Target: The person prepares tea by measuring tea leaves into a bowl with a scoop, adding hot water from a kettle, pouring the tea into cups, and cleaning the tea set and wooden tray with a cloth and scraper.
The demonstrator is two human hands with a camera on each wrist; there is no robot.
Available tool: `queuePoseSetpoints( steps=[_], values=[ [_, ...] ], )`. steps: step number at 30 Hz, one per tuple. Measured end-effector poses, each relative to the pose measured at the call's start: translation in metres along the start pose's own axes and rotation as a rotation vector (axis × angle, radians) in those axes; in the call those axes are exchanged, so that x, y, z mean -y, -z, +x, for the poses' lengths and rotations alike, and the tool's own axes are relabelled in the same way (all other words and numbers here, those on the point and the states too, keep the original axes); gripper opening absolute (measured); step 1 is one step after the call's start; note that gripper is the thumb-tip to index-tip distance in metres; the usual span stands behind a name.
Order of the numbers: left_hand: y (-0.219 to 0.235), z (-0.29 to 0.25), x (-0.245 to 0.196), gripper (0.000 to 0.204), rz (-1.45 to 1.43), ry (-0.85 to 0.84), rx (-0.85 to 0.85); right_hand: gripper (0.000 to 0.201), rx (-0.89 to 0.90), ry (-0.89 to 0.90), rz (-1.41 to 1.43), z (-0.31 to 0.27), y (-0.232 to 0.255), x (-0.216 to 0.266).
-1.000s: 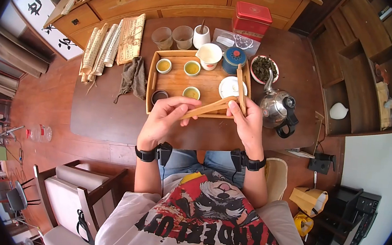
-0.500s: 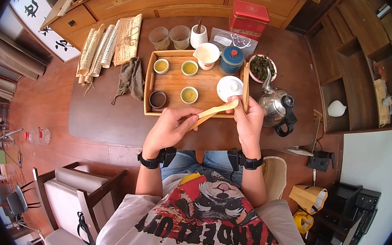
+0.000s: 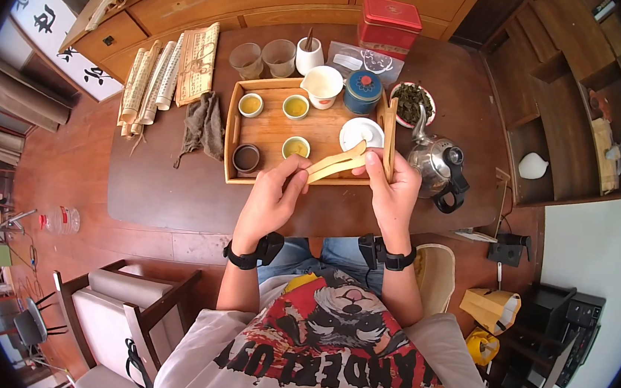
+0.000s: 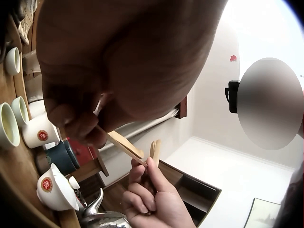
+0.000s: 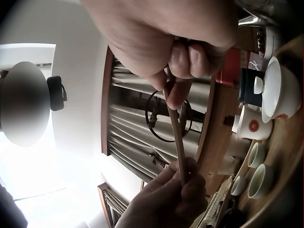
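Observation:
Above the front edge of the tea tray point(image 3: 231, 130), my left hand point(image 3: 273, 196) pinches one end of slim wooden tea tongs point(image 3: 334, 164), whose two arms show slightly apart. My right hand point(image 3: 393, 194) holds a second slim wooden tool point(image 3: 390, 138) upright, with a forked end point(image 4: 156, 148) in the left wrist view. Its thumb and forefinger also pinch a tip of the tongs. Behind the hands are a lidded white gaiwan point(image 3: 362, 133), a front teacup of pale tea point(image 3: 296, 147) partly behind the tongs, and a dark cup point(image 3: 246, 159) by the left hand.
On the tray also stand two filled teacups, a white pitcher point(image 3: 322, 87) and a blue tin point(image 3: 363, 92). A steel kettle point(image 3: 438, 169) and a bowl of tea leaves point(image 3: 412, 104) are to the right. A grey cloth point(image 3: 203, 125) and bamboo scrolls point(image 3: 149, 81) lie left.
My left hand has shifted right and the tongs have turned, so both arms now show side by side. The right hand keeps its hold nearly in place.

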State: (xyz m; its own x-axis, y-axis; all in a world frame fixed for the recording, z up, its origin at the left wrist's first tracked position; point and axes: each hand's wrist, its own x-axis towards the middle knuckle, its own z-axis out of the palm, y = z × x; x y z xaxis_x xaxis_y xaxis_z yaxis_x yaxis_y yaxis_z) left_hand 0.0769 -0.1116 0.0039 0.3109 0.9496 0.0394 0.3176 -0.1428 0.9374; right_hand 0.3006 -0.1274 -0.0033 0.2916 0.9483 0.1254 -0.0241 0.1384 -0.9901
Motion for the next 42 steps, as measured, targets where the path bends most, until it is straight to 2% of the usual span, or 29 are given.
queuePoseSetpoints(
  steps=[5,7,10,13,17,24,29,34,36,38,41,42],
  values=[
    [-0.001,0.001,0.005,0.012,-0.073,0.028,0.058,0.021,0.038,-0.016,0.037,-0.001,0.01,0.002],
    [-0.003,0.001,0.007,0.012,-0.117,0.034,0.075,0.024,0.081,-0.073,0.133,-0.001,0.015,-0.001],
    [-0.004,0.001,0.012,0.013,-0.187,0.044,0.1,0.025,0.103,-0.128,0.125,0.0,0.021,-0.002],
    [-0.004,-0.001,0.016,0.013,-0.223,0.045,0.124,0.023,0.01,-0.106,0.245,0.0,0.023,-0.004],
    [-0.004,-0.003,0.015,0.014,-0.277,0.041,0.168,0.018,0.019,-0.045,0.138,0.002,0.029,0.001],
    [-0.008,-0.003,0.016,0.014,-0.261,0.018,0.208,0.016,0.076,-0.059,0.188,0.001,0.033,0.012],
    [-0.006,-0.004,0.018,0.014,-0.241,0.005,0.256,0.019,0.139,0.032,0.033,0.002,0.038,0.013],
    [-0.004,-0.004,0.015,0.013,-0.278,0.016,0.233,0.031,0.063,-0.04,0.234,0.003,0.044,0.012],
    [-0.004,-0.004,0.015,0.014,-0.301,0.018,0.22,0.034,0.15,-0.017,0.344,0.004,0.057,0.007],
    [-0.005,-0.004,0.015,0.015,-0.304,0.019,0.188,0.037,0.136,0.03,0.292,0.001,0.06,0.005],
    [-0.007,-0.003,0.015,0.015,-0.312,0.038,0.144,0.03,0.079,0.028,0.186,0.0,0.06,0.004],
    [-0.009,-0.002,0.014,0.015,-0.312,0.037,0.144,0.022,0.038,0.072,0.122,0.001,0.057,0.006]
  ],
)
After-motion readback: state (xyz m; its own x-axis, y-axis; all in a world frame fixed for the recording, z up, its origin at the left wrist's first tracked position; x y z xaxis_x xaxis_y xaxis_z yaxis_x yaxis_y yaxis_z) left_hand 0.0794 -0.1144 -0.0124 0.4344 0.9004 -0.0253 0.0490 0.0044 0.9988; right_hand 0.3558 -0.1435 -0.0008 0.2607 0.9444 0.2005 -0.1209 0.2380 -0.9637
